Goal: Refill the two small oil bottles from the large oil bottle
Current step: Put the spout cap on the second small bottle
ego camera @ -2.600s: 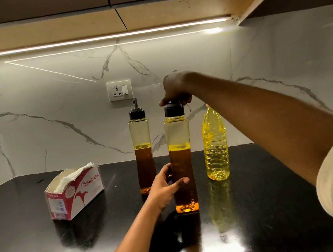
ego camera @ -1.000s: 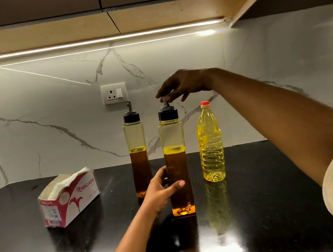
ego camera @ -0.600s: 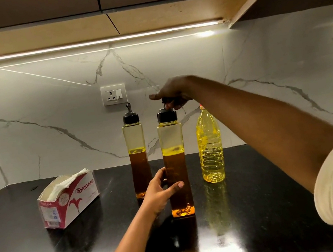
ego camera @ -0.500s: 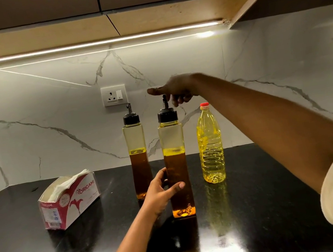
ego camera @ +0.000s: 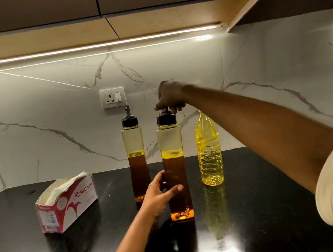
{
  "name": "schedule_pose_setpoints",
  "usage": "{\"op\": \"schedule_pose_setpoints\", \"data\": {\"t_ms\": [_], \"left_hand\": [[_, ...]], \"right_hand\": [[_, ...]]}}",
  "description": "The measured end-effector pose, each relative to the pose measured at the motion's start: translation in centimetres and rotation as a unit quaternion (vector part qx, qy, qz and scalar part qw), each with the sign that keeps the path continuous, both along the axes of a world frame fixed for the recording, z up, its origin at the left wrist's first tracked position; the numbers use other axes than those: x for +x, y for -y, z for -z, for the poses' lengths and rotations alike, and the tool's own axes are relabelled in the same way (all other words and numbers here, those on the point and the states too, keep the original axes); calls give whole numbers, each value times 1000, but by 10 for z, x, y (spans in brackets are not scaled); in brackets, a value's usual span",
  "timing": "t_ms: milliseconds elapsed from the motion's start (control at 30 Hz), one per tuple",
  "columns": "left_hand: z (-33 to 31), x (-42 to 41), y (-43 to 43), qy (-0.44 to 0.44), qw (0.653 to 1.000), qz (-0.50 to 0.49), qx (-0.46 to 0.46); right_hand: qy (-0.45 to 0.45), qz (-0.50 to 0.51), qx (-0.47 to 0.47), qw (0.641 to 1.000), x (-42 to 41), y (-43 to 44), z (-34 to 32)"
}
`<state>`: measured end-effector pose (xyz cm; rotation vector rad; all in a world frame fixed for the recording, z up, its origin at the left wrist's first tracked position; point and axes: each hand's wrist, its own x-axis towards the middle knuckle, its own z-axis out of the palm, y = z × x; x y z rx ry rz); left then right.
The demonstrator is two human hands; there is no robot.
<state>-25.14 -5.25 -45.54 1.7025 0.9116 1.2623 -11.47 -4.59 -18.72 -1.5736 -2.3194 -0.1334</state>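
Well, off to the left a red-and-white tissue box (ego camera: 66, 202) lies on the black tabletop (ego camera: 260, 209), and a wall socket (ego camera: 112, 97) sits on the marble behind. My right forearm crosses the top of the large oil bottle (ego camera: 209, 154), hiding its cap. It stands at the back right, ribbed and yellow. The far small bottle (ego camera: 135, 152) and the near small bottle (ego camera: 170, 142) are square, black-capped and roughly half full of amber oil. My left grip (ego camera: 160, 193) wraps the near one's body, and my right grip (ego camera: 170, 98) pinches the spout on its black cap (ego camera: 166, 119). That makes two small bottles, one large, one box.
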Motion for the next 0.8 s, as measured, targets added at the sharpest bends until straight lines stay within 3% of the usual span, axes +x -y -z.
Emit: {"op": "schedule_pose_setpoints", "data": {"t_ms": [100,200,333,467,567,700,800], "left_hand": [[0,0,-1,-2,1000,2,-3],[0,0,-1,-6,1000,1,-3],[0,1,1,-3,1000,5,-10],[0,0,1,-3,1000,1,-9],[0,0,1,-6,1000,-2,-12],[-1,1,2,-9,1000,1,-9],[-1,1,2,-8,1000,0,-9]], "right_hand": [[-143,14,-106,984,-1,6,-4],[-223,-47,-40,973,19,2,-14],[-101,-172,-125,972,43,-5,-11],[-99,-179,-72,976,35,-8,-7],[-27,-135,-5,990,22,-4,-12],[117,2,66,991,2,-1,-12],[-50,20,-35,998,-1,1,-11]]}}
